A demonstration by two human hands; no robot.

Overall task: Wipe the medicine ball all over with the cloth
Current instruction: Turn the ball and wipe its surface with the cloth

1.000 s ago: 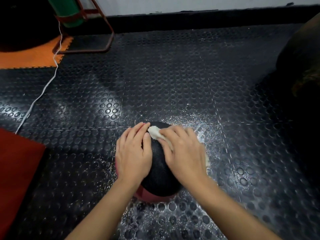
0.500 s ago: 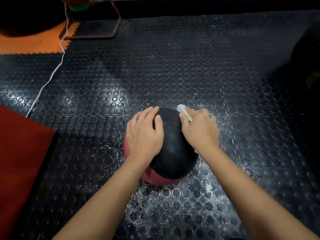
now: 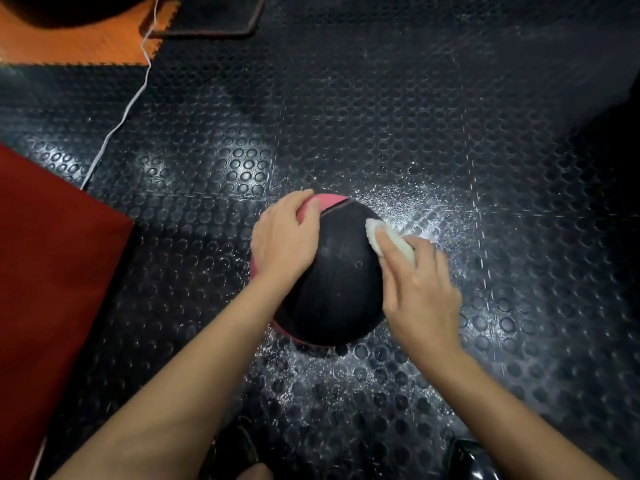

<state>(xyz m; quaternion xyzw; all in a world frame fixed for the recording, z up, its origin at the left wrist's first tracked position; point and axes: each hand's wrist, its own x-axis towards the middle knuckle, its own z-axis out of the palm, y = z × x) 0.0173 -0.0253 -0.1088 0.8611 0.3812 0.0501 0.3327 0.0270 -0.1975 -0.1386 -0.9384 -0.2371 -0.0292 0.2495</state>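
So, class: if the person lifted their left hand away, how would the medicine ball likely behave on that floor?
The medicine ball is round, so it would probably roll. The left hand seems to steady it while the cloth rubs it. The studded floor looks wet, possibly slippery.

Matt, grainy rubber medicine ball [image 3: 341, 271]; soft white cloth [image 3: 388, 239]; glossy, studded rubber floor [image 3: 415, 116].
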